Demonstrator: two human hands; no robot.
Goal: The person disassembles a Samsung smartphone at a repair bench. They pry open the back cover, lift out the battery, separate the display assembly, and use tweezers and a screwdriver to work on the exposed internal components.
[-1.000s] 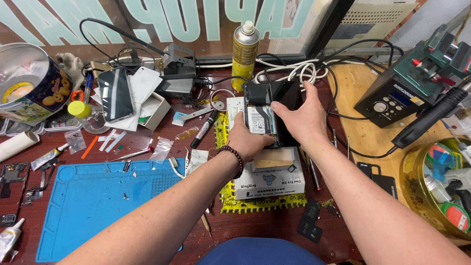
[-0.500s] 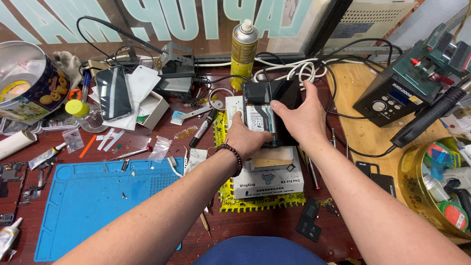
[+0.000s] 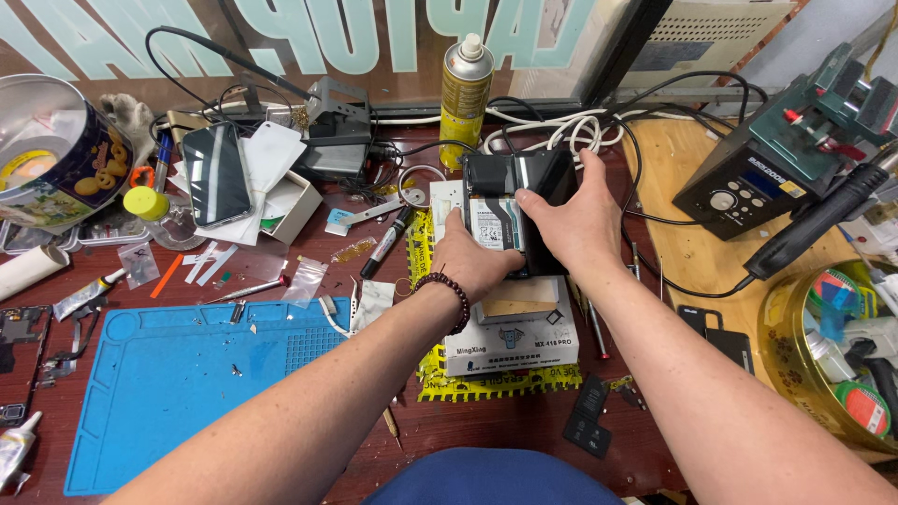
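Phone (image 3: 500, 220), back removed, gripped between fingers of left hand (image 3: 472, 262) and right hand (image 3: 575, 220); internals exposed, reassembly outstanding.

Electronics repair workshop, phone bench. Evidence: blue silicone work mat (image 3: 187, 393) on a dark red bench (image 3: 486, 425); hot-air rework station (image 3: 748, 178) with its black handpiece (image 3: 814, 220); yellow spray can (image 3: 465, 89); loose smartphone (image 3: 216, 175); bare circuit board (image 3: 19, 341); glue tubes; tweezers; tangled cables (image 3: 561, 131); scattered small parts.
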